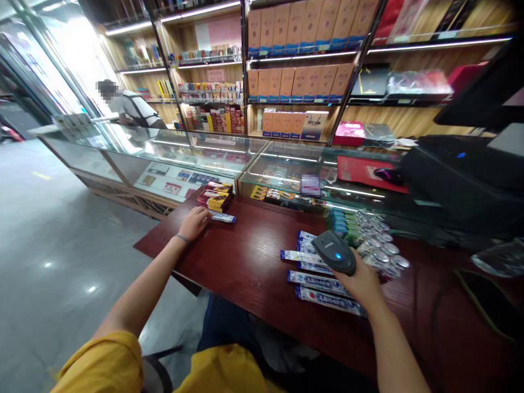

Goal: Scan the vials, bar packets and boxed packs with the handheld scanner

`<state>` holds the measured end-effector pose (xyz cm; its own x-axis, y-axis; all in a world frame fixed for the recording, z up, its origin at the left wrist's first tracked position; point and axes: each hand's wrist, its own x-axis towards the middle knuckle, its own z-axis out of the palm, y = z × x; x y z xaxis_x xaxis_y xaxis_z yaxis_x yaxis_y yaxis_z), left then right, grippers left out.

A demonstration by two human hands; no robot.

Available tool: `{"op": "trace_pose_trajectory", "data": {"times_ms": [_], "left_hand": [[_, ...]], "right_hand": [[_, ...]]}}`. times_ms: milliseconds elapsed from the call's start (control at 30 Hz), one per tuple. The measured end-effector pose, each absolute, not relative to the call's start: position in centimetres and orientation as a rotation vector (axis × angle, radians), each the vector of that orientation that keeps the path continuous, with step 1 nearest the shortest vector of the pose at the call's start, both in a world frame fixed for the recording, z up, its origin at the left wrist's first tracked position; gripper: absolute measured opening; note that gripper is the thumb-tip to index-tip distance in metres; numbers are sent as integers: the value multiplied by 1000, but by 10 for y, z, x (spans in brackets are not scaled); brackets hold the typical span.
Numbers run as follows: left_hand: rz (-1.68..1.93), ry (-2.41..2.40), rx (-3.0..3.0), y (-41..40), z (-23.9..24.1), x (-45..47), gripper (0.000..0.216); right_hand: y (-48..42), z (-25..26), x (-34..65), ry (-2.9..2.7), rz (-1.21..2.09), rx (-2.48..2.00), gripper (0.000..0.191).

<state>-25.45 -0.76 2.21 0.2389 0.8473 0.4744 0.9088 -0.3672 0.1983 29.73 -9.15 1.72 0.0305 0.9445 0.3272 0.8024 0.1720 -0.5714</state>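
Note:
In my right hand (365, 281) is a dark barcode scanner (334, 252) with a blue light on top. Its head hangs over several long blue-and-white packets (323, 281) lying side by side on the brown table. At the table's far left, my left hand (195, 222) has its fingers closed at the near end of a single blue-and-white packet (223, 217). Just beyond that packet sits a stack of red-and-yellow packs (216, 195). Several small cans or jars with silver lids (379, 248) stand past the scanner, beside green and teal packs (344, 224).
A glass display counter (192, 158) runs behind the brown table (245, 256). On the right are a black monitor and stand (450, 180), a mouse (387, 174) on a red mat (356, 170) and a phone (491, 300). A person (135, 106) is behind the counter.

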Motion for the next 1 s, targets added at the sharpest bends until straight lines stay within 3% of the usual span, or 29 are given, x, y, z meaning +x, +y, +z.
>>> {"op": "trace_pose_trajectory", "data": {"times_ms": [367,1000], "left_hand": [[-726,-1682,-2398,-2,-9,-283,30],[-854,-1694,-2409,-9,1,-274,34]], "right_hand": [[-89,13,301,-1799,252,-1661,51],[-85,11,310,-1687,292,-1556,44]]}}
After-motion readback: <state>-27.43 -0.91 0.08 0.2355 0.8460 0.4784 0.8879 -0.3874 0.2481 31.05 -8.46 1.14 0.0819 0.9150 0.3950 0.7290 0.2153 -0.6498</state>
